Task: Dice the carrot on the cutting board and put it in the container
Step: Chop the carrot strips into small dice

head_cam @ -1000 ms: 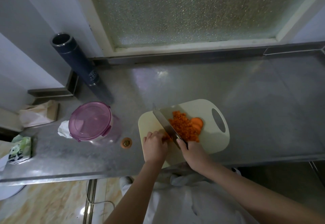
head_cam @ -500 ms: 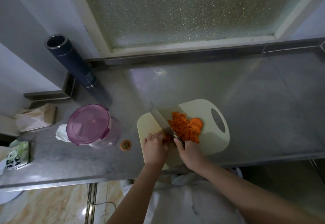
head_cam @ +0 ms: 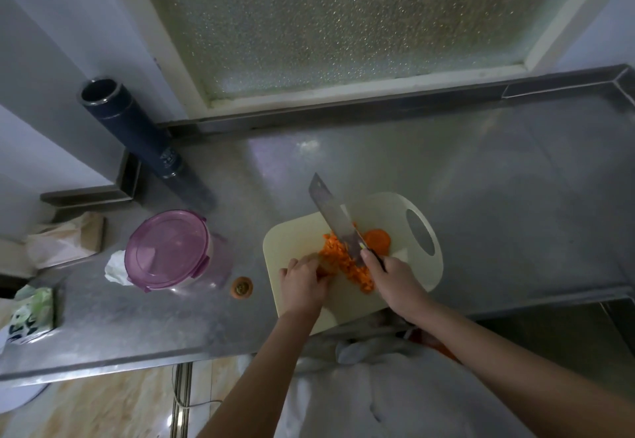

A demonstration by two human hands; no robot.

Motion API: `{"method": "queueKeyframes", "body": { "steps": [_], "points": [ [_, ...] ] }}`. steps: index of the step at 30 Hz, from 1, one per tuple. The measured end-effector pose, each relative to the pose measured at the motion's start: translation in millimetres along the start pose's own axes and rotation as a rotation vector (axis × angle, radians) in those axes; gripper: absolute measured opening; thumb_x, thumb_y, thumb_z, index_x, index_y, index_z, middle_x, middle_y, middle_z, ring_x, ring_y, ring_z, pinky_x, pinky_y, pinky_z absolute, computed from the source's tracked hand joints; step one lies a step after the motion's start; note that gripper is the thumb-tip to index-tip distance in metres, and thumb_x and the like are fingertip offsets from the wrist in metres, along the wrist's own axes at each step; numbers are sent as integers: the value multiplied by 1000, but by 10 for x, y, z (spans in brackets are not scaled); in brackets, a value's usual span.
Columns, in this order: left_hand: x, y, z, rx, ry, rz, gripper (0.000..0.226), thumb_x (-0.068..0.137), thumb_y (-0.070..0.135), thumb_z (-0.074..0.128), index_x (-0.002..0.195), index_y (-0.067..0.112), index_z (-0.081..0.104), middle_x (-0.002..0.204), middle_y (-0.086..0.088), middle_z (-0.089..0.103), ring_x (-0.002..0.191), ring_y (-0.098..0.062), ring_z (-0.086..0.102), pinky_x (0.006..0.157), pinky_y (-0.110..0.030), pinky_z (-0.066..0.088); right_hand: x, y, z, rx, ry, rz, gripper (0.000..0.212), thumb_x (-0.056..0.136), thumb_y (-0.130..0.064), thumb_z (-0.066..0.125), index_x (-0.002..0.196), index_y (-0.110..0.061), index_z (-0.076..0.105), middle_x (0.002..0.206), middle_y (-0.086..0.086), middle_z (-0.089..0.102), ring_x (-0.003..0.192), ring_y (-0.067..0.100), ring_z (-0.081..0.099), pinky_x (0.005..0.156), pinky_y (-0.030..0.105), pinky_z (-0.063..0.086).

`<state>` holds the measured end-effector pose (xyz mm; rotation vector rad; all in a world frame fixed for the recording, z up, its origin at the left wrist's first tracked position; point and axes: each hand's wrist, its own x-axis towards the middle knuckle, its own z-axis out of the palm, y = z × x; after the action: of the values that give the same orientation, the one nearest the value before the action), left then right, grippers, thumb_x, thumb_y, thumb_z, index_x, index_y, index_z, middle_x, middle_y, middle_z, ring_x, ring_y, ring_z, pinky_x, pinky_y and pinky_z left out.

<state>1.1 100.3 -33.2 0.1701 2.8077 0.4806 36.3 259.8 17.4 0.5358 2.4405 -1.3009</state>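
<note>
A cream cutting board [head_cam: 391,212] lies on the steel counter and carries a heap of diced carrot [head_cam: 343,260] and a few carrot slices [head_cam: 377,240]. My right hand [head_cam: 395,277] grips the handle of a cleaver [head_cam: 331,216], whose blade is raised and tilted over the heap. My left hand [head_cam: 304,281] has its fingers curled on a piece of carrot at the heap's left edge; most of that piece is hidden. A round container with a purple lid [head_cam: 168,248], closed, stands left of the board.
A carrot end [head_cam: 242,287] lies between container and board. A dark tall cylinder [head_cam: 137,131] stands at the back left. A crumpled tissue [head_cam: 117,267], a brown paper packet [head_cam: 65,241] and a green packet [head_cam: 31,310] sit at the left. The counter's front edge runs just below the board.
The cleaver has lifted off the board and its tip has swung up and away from me. My left hand has stayed on the carrot piece.
</note>
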Motion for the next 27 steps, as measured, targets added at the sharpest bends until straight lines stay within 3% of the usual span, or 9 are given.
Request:
{"method": "queueKeyframes", "body": {
  "steps": [4, 8, 12, 16, 22, 27],
  "points": [
    [-7, -20, -39, -90, -63, 44, 48, 85, 4, 45, 127, 24, 53, 111, -4, 54, 109, -25, 46, 86, -32, 32, 17, 55, -158, 34, 82, 24, 53, 97, -45, 38, 51, -19, 42, 51, 0, 45, 52, 13, 46, 50, 24, 30],
    [18, 13, -99, -180, 40, 47, 31, 89, 11, 50, 120, 12, 55, 112, -7, 52, 107, -27, 48, 91, -34, 36, 72, 146, -297, 41, 146, 20, 54, 97, -45, 37, 53, -14, 40, 49, 0, 42, 49, 15, 44, 47, 24, 28],
    [208, 259, -238, -157, 73, 192, 30, 91, 20, 54, 121, 14, 53, 118, -4, 51, 111, -23, 47, 94, -31, 35, 170, 242, -416, 108, 186, 21, 56, 97, -43, 38, 49, -15, 35, 45, 1, 34, 44, 19, 37, 49, 30, 26],
    [439, 607, -328, -69, -39, 330, 40, 92, 22, 53, 131, 17, 47, 130, -3, 47, 121, -22, 42, 101, -30, 28, 276, 347, -495, 176, 214, 38, 54, 97, -42, 41, 50, -15, 36, 47, 2, 35, 45, 19, 37, 51, 30, 26],
    [635, 929, -251, 168, -329, 407, 59, 88, 24, 59, 142, 19, 34, 143, -5, 37, 132, -25, 32, 111, -37, 20, 348, 462, -519, 222, 216, 126, 54, 94, -47, 43, 63, -5, 56, 63, 15, 58, 65, 28, 59, 62, 38, 44],
    [664, 1018, -167, 289, -324, 442, 63, 85, 20, 62, 141, 17, 33, 138, -9, 37, 127, -28, 36, 107, -40, 26, 290, 532, -500, 246, 247, 82, 51, 93, -43, 48, 56, -8, 46, 55, 12, 43, 54, 24, 49, 56, 33, 34]
  ]
}}
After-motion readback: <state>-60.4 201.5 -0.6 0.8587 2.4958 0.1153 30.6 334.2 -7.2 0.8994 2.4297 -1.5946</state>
